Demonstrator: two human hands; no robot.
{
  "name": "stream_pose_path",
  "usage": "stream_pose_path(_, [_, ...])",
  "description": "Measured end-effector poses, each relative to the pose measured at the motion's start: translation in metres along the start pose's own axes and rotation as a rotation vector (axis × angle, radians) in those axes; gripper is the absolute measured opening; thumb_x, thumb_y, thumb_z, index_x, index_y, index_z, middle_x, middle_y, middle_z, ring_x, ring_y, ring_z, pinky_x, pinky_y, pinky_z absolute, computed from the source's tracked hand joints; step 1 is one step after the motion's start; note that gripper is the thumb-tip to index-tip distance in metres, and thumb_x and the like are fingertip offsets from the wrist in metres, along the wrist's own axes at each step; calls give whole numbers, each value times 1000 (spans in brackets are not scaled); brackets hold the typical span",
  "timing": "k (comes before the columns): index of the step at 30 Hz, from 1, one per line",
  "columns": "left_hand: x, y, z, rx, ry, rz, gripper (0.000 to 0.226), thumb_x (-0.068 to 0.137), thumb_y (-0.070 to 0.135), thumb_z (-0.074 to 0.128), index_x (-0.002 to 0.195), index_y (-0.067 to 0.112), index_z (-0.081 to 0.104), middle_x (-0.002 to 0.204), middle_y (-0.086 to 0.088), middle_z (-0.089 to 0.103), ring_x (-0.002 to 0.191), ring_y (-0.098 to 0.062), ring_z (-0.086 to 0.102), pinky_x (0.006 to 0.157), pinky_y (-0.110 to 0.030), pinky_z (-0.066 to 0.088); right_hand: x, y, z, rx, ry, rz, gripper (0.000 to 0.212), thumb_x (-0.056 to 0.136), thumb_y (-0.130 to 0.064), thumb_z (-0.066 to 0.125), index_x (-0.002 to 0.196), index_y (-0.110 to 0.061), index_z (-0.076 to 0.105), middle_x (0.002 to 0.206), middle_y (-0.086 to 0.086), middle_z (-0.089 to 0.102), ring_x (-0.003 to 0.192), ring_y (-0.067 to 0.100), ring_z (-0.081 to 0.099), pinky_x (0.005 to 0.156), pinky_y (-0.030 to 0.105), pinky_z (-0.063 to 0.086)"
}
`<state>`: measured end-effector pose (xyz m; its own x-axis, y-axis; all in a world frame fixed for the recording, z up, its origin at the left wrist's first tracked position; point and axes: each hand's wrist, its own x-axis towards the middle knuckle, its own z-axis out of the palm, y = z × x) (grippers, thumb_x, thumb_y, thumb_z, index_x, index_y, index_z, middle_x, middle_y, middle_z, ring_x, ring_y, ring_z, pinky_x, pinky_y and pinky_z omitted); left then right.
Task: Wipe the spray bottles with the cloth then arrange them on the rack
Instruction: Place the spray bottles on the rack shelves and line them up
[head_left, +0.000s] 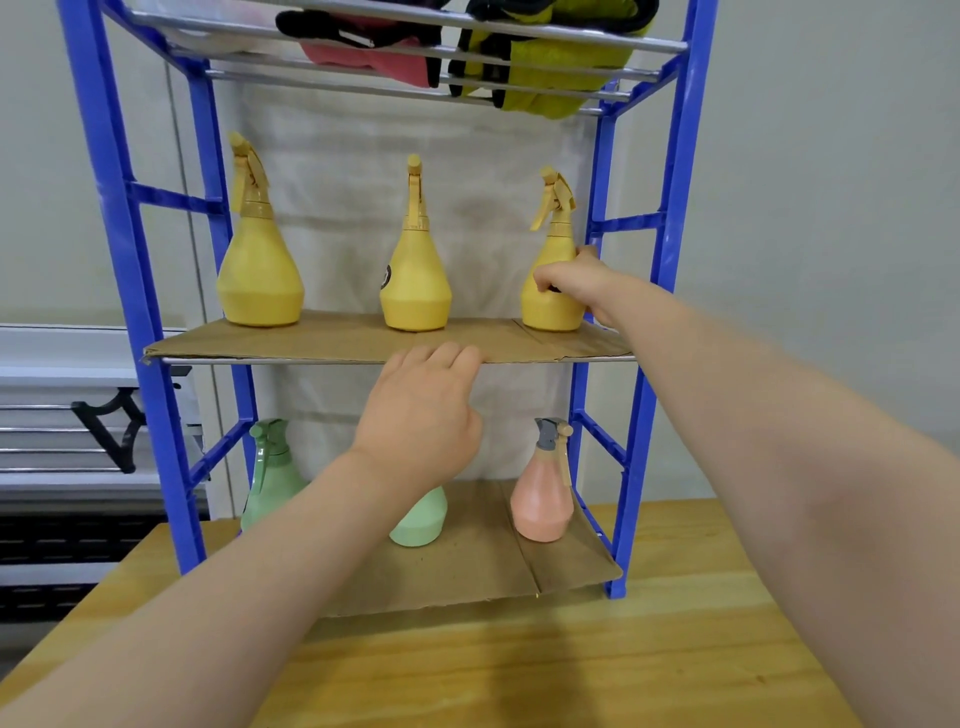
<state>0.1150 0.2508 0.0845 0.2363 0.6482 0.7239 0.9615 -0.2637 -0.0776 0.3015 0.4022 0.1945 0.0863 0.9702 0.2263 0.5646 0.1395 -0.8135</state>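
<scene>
Three yellow spray bottles (414, 270) upright; right hand (574, 283) grips one (left hand (421, 421) relaxed).

The rack frame (130, 291) is blue with silver metal rails. Both shelf liners (322, 340) are plain brown cardboard. The three middle-shelf spray bottles (260, 280) are yellow with tan trigger heads; the centre one (414, 291) carries a dark label mark. On the lower shelf, two bottles (270, 486) are pale green and one (542, 501) is salmon pink with a grey-and-tan head. The top-shelf cloths are pink (374, 54) and yellow-green (550, 62), both black-edged. The table (519, 675) is light wood grain.
</scene>
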Motion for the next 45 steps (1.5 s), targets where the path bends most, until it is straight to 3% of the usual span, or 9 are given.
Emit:
stream_pose_path(4, [0,0,-1,4,-13,0,49,70,20,36,113,13,58,101,-3,61,92,-28,54,85,-37,41,3,2,4,49,15,10,93,80,-31,68,151,-15,10,134,10,41,118,31,44,97,44,45])
stream_pose_path(10, [-1,0,-1,1,1,4,56,68,22,26,112,13,59,99,-3,62,90,-29,56,83,-38,42,4,9,10,-52,38,17,129,61,-58,84,154,-18,4,151,11,32,135,36,39,109,52,40])
stream_pose_path(16, [-1,1,-2,-2,-13,-1,50,69,19,36,114,14,58,101,-3,61,92,-27,54,86,-36,39,6,11,4,37,-11,6,93,75,-35,76,147,-14,21,137,9,41,122,31,46,102,47,46])
stream_pose_path(19, [-1,1,-2,4,-20,0,52,69,19,36,116,14,58,103,-2,60,94,-26,54,87,-36,38,7,13,-1,48,-46,5,92,78,-33,75,149,-15,19,142,9,38,126,31,42,104,45,44])
stream_pose_path(24, [0,1,-2,8,-25,0,52,69,21,35,116,14,57,105,-3,60,96,-27,54,88,-36,38,1,17,4,-52,-28,-12,142,44,-72,82,154,-25,5,154,8,28,137,34,36,111,52,36])
stream_pose_path(28, [-1,1,-3,9,-22,2,53,69,20,36,118,14,57,103,-3,60,96,-27,54,88,-35,37,6,25,11,-119,84,-106,121,65,-57,82,153,-21,8,149,12,32,133,35,40,108,48,40])
stream_pose_path(33, [-1,0,-3,-2,-2,0,54,68,20,36,116,13,59,102,-4,62,92,-28,56,86,-37,41,7,28,7,-64,27,-131,101,78,-41,78,151,-14,14,137,8,42,119,27,47,88,35,43])
stream_pose_path(42, [-1,0,-1,-12,-12,-3,52,69,19,39,117,14,59,103,-3,63,92,-28,56,86,-37,41,9,26,-3,-6,-121,-127,91,76,-37,78,147,-18,24,137,6,44,121,28,48,102,45,46])
stream_pose_path(45, [-1,-1,-1,-7,-26,-4,53,70,20,38,118,15,58,105,-2,61,94,-27,55,87,-35,38,6,22,3,-21,-88,-113,105,72,-48,80,151,-20,16,145,7,39,126,29,45,106,45,43])
